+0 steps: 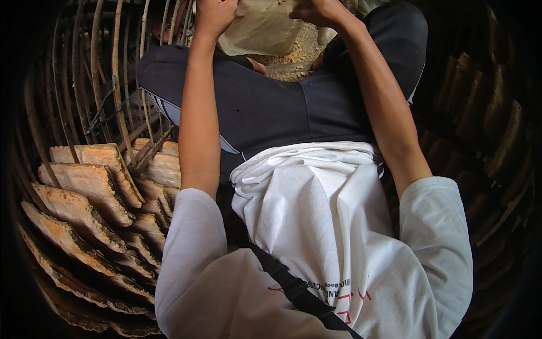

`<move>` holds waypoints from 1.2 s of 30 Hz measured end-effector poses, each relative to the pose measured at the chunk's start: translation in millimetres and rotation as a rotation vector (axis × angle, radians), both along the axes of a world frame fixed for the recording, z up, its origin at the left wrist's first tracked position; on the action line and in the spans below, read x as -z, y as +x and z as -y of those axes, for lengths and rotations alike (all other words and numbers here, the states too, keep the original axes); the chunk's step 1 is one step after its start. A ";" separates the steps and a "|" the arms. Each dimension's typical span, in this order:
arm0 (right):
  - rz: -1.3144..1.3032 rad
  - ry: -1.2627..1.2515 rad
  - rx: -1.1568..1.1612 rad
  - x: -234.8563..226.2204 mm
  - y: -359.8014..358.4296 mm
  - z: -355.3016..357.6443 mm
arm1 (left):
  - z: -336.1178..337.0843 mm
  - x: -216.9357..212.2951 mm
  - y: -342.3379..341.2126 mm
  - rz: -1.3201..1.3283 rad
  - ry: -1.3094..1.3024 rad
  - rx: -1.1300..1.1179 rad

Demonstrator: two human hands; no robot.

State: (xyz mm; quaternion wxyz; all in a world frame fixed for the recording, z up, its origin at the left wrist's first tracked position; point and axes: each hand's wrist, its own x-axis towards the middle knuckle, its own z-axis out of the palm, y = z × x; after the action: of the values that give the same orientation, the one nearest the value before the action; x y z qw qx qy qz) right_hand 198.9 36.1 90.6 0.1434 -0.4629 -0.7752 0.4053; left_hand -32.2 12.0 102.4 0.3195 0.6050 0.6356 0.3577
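At the top edge of the head view, a crumpled, translucent yellowish plastic sheet (262, 34) hangs between my two hands. My left hand (216, 16) has its fingers curled closed at the sheet's left side. My right hand (320, 11) pinches at the sheet's upper right, its fingertips pressed together. The picture's edge cuts off part of both hands and the top of the sheet, so whether it is a bag I cannot tell. Below and right of it, yellowish crumbs (307, 50) lie on the ground between my bent legs.
Overlapping rows of rough brown slabs (84, 181), like bark or tile, fill the left side. Thin upright sticks (96, 62) stand beyond them like a fence. More slabs (497, 113) rise in shadow at the right. My dark trousers (265, 107) spread across the middle.
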 end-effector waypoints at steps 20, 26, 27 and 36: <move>-0.085 -0.144 0.148 17.8 9.9 -9.5 | -0.9 -17.3 -12.4 0.048 0.037 0.236; -0.085 -0.091 0.009 18.7 4.8 -6.4 | 0.7 11.8 -20.0 -0.125 -0.040 0.337; -0.067 -0.083 -0.018 2.0 0.6 -2.0 | 1.2 12.4 -19.6 -0.088 -0.063 0.342; 0.196 0.039 -0.058 31.4 0.8 -2.2 | -7.3 44.7 -44.0 -0.052 -0.278 0.341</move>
State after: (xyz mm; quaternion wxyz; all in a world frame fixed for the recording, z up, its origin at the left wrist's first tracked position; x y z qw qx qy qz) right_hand 199.7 38.3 59.3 0.0643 -0.4749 -0.8063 0.3467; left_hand -76.2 19.3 57.6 0.4392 0.6630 0.5751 0.1917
